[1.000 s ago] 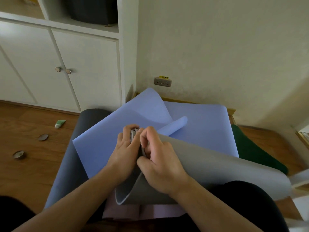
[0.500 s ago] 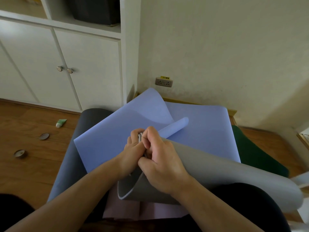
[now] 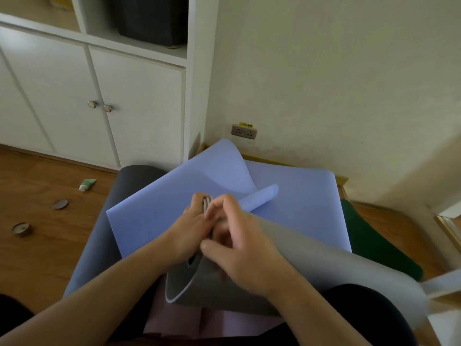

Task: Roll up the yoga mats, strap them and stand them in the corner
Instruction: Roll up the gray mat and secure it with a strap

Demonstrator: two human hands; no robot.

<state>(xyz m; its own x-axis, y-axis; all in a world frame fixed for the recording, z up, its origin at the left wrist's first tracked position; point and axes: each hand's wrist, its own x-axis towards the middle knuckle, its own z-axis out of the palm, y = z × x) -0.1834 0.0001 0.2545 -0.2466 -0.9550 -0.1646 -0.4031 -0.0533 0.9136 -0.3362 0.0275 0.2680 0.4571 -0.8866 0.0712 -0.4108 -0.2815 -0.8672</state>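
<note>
- Two hands at work: left hand (image 3: pixel 192 228) and right hand (image 3: pixel 239 248), each grip curled tight on the rolled end of the grey mat (image 3: pixel 311 250), which lies across the lap above the floor.
- To do it well, judged: keep the core tight, edges level, both thumbs tucking evenly before rolling on.
- Mats counted: grey, lilac mat (image 3: pixel 299 208), dark grey mat (image 3: pixel 124 191), green mat (image 3: pixel 369 236), pink mat (image 3: pixel 179 320) — five.
- Floor litter: two round tins (image 3: pixel 59 204), one small tube (image 3: pixel 87 184).
</note>
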